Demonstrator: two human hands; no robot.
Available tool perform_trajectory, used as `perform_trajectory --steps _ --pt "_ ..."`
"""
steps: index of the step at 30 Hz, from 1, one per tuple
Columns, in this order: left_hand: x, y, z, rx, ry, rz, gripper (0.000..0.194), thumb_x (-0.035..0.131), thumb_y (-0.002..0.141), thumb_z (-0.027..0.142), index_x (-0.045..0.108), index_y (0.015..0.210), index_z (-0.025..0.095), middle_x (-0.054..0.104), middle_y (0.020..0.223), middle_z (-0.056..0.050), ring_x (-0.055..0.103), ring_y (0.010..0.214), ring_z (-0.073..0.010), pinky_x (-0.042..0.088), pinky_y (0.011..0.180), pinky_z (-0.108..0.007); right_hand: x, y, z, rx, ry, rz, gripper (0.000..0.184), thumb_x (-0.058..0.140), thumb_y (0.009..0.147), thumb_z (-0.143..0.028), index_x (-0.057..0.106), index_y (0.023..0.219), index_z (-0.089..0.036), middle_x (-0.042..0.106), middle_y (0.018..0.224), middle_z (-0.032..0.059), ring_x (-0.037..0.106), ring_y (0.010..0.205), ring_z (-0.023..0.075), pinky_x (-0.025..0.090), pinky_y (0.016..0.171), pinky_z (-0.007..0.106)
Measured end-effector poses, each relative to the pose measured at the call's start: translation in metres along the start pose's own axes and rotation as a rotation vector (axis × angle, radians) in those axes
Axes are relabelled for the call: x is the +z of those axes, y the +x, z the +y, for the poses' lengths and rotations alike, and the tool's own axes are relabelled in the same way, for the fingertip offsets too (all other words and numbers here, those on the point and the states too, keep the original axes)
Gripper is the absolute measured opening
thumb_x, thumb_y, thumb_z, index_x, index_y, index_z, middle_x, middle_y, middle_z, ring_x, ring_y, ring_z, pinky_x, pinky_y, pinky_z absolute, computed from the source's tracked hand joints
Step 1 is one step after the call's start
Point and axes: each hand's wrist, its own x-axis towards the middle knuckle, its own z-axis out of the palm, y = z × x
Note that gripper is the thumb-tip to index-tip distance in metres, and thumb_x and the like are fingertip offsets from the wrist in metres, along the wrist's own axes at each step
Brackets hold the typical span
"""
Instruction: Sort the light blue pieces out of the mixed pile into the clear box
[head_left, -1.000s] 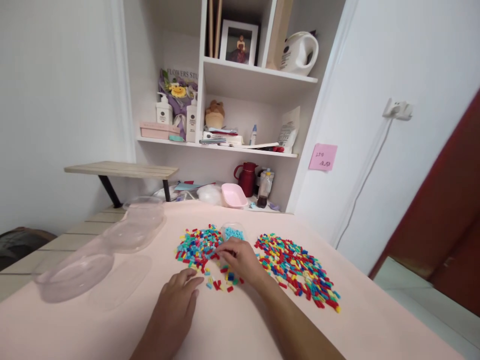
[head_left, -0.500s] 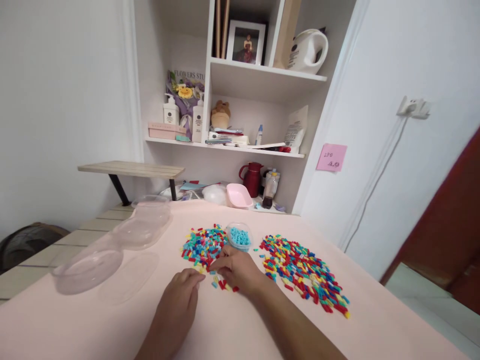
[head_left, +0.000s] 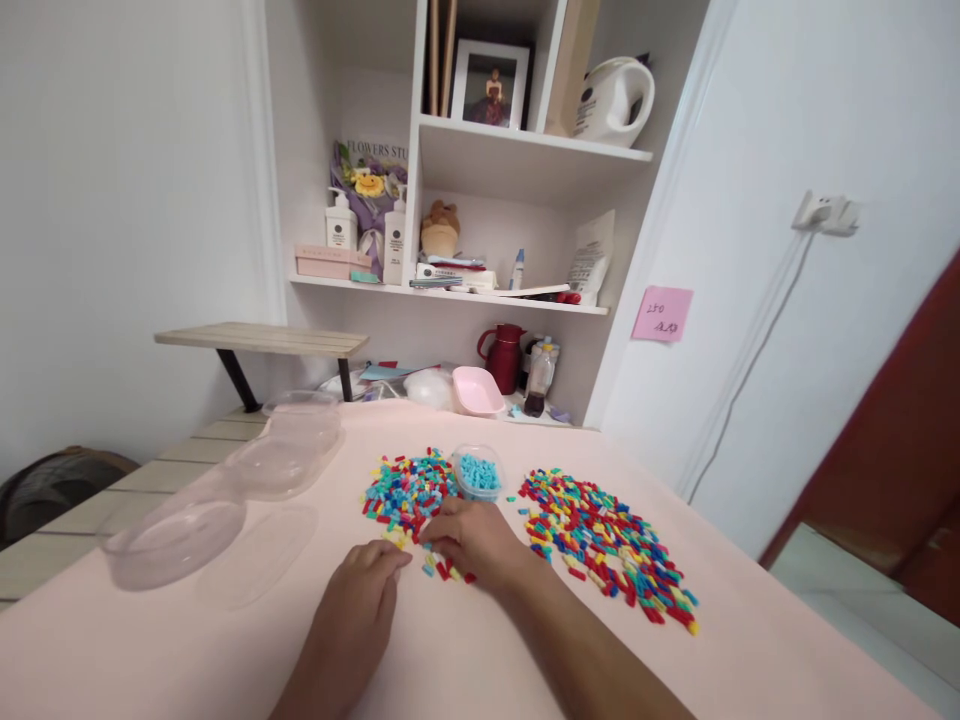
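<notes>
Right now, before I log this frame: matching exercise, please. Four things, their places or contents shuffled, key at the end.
Things
1. right hand
2. small clear tub
3. red jug
4. pink sticky note

Places or contents
A. stuck up to the right of the shelves
B. at the near side of the left pile of coloured pieces
C. behind the pink tray
D. holds light-blue pieces

Pairs: 1-B, 2-D, 3-C, 4-A
</notes>
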Motion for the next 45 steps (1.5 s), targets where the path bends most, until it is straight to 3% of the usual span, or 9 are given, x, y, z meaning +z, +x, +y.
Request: perform_trajectory --steps 5,13,17,20,23,27,30,34,45 --pt "-0.002 0.0 0.001 0.004 0.011 -0.006 0.036 0.039 0.088 0.024 0.073 0.1 0.023 0.07 0.105 -0.008 0.061 0.101 -0.0218 0.049 0.093 -0.04 -0.002 -0.002 0.002 0.01 0.058 0.046 0.022 0.06 0.084 -0.017 0.073 0.099 -0.029 0.069 0.091 0.0008 0.062 0.08 0.0146 0.04 0.07 0.022" --pt "0.0 -0.001 0.0 0.018 0.054 0.005 0.034 0.041 0.087 0.024 0.074 0.098 0.025 0.07 0.106 -0.007 0.062 0.101 -0.0217 0.05 0.092 -0.04 -0.019 -0.008 0.041 0.287 0.239 0.56 0.023 0.058 0.086 -0.027 0.071 0.105 -0.024 0.065 0.085 0.0033 0.059 0.072 0.0161 0.046 0.074 0.028" --pt "0.0 0.0 0.002 0.008 0.083 -0.006 0.035 0.04 0.087 0.023 0.074 0.098 0.024 0.07 0.107 -0.008 0.062 0.102 -0.0222 0.05 0.092 -0.04 -0.02 -0.011 0.058 0.409 0.317 0.676 0.033 0.054 0.087 -0.03 0.066 0.117 -0.022 0.063 0.083 0.0024 0.055 0.063 0.0152 0.047 0.067 0.029" --pt "0.0 -0.001 0.003 0.004 0.082 -0.019 0.035 0.041 0.087 0.023 0.074 0.099 0.024 0.07 0.107 -0.008 0.062 0.103 -0.022 0.05 0.093 -0.04 -0.02 -0.01 0.054 0.393 0.409 0.716 0.028 0.051 0.089 -0.032 0.07 0.107 -0.021 0.066 0.087 0.004 0.058 0.067 0.016 0.048 0.066 0.029" --pt "0.0 -0.002 0.001 0.001 0.063 -0.012 0.037 0.039 0.086 0.021 0.073 0.101 0.024 0.07 0.108 -0.007 0.062 0.104 -0.0212 0.049 0.094 -0.04 -0.02 -0.009 0.039 0.273 0.434 0.628 0.023 0.052 0.089 -0.028 0.072 0.099 -0.022 0.069 0.089 0.0043 0.061 0.075 0.0169 0.048 0.071 0.029" --pt "0.002 -0.001 -0.005 -0.023 0.033 0.027 0.04 0.036 0.084 0.017 0.071 0.103 0.021 0.07 0.11 -0.008 0.061 0.105 -0.0204 0.049 0.096 -0.04 -0.015 -0.007 0.017 0.071 0.39 0.264 0.016 0.062 0.084 -0.021 0.075 0.092 -0.025 0.069 0.085 0.0018 0.062 0.08 0.0158 0.047 0.077 0.027" --pt "0.004 -0.001 -0.01 -0.052 0.017 0.062 0.04 0.035 0.083 0.017 0.071 0.1 0.02 0.07 0.109 -0.009 0.061 0.105 -0.0208 0.048 0.097 -0.042 -0.009 -0.006 0.009 -0.019 0.396 0.097 0.016 0.071 0.079 -0.022 0.075 0.094 -0.025 0.068 0.086 0.0011 0.062 0.085 0.0155 0.047 0.079 0.025" --pt "0.003 -0.002 -0.012 -0.075 -0.001 0.083 0.042 0.034 0.083 0.017 0.07 0.103 0.02 0.07 0.107 -0.009 0.061 0.104 -0.021 0.048 0.096 -0.043 -0.002 -0.007 0.007 -0.099 0.397 0.029 0.025 0.077 0.076 -0.027 0.074 0.101 -0.026 0.067 0.097 0.0026 0.059 0.095 0.0169 0.045 0.086 0.027" --pt "0.006 -0.002 -0.012 -0.081 -0.034 0.111 0.041 0.033 0.084 0.019 0.07 0.102 0.019 0.069 0.106 -0.009 0.062 0.103 -0.021 0.049 0.095 -0.042 0.005 -0.009 0.002 -0.102 0.33 -0.01 0.028 0.071 0.074 -0.012 0.074 0.097 -0.027 0.061 0.101 0.0026 0.06 0.088 0.0146 0.048 0.075 0.024"
